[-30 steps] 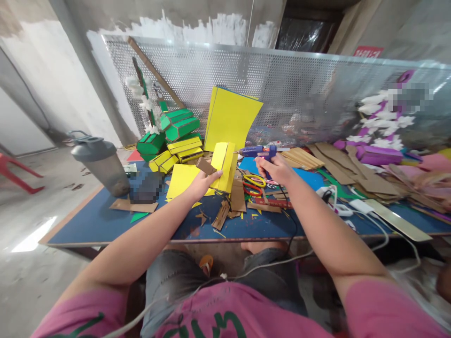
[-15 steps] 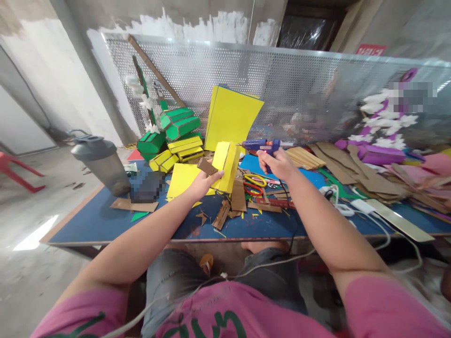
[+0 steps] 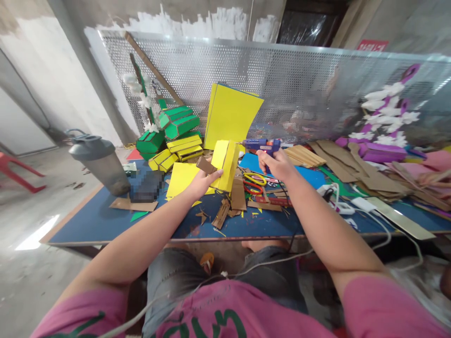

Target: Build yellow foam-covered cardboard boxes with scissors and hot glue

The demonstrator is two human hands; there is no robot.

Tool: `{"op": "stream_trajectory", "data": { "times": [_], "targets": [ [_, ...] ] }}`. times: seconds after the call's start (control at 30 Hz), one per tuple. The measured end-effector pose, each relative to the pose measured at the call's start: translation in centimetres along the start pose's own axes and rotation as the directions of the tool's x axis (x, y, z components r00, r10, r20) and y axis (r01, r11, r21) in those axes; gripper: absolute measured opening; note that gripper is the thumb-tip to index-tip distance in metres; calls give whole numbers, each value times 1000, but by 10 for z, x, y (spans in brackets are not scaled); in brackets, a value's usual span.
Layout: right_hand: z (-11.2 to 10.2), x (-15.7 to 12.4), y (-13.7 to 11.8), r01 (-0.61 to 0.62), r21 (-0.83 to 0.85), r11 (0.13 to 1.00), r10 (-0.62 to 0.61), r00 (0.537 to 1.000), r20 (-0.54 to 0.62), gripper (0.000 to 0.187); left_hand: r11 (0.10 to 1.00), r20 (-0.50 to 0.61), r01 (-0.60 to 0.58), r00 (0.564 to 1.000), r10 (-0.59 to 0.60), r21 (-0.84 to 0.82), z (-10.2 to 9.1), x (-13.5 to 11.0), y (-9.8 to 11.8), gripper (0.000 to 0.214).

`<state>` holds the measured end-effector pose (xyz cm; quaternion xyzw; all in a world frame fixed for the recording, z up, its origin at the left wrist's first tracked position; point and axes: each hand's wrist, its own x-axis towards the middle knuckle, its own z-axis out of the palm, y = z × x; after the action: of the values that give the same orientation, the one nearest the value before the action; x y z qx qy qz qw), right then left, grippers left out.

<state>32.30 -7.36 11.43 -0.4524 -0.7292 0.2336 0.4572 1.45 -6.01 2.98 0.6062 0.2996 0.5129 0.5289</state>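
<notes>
Closed around a yellow card box [image 3: 227,162], my left hand [image 3: 206,182] keeps it tilted above the table, thumb on its near side. A small brown cardboard piece [image 3: 206,165] sticks up at the same hand, by the fingers. In my right hand [image 3: 276,164] is a blue-purple glue gun [image 3: 260,146], gripped by its handle. Its nozzle points left and is at the top right edge of the yellow box; whether it touches cannot be made out. Behind the box stands an upright yellow sheet [image 3: 232,117].
Green card boxes [image 3: 181,122] and yellow ones [image 3: 185,148] lie back left, near a grey shaker bottle [image 3: 100,162]. Scissors [image 3: 254,180] and cardboard scraps [image 3: 221,213] lie before me. Cardboard sheets [image 3: 347,162], a purple piece with white flowers [image 3: 384,150] and white cables [image 3: 336,199] are right.
Both hands hold nearly the same pose, with the glue gun still at the box's top edge. The view has shifted very slightly.
</notes>
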Motion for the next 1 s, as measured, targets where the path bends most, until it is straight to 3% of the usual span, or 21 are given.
{"op": "stream_trajectory", "data": {
  "times": [0.27, 0.43, 0.53, 0.8, 1.0],
  "targets": [
    [-3, -6, 0, 60, -80, 995, -58, 998, 36, 79, 1000, -11, -8, 1000, 8, 2, -3, 5, -6, 95],
    [2, -26, -5, 17, 82, 997, -29, 990, 141, 64, 998, -54, -35, 998, 39, 58, -4, 5, -2, 88],
    [9, -36, -7, 13, 88, 996, -30, 979, 202, 61, 1000, -56, -14, 998, 16, 25, -2, 4, 2, 87],
    [18, -37, 5, 8, 32, 999, -13, 988, 156, 66, 999, -67, -4, 998, 1, -46, 1, 2, 5, 91],
    [19, -41, 4, 36, -1, 999, -35, 982, 185, 64, 999, -78, 2, 997, -6, -54, 2, 2, 5, 91]
  ]
}}
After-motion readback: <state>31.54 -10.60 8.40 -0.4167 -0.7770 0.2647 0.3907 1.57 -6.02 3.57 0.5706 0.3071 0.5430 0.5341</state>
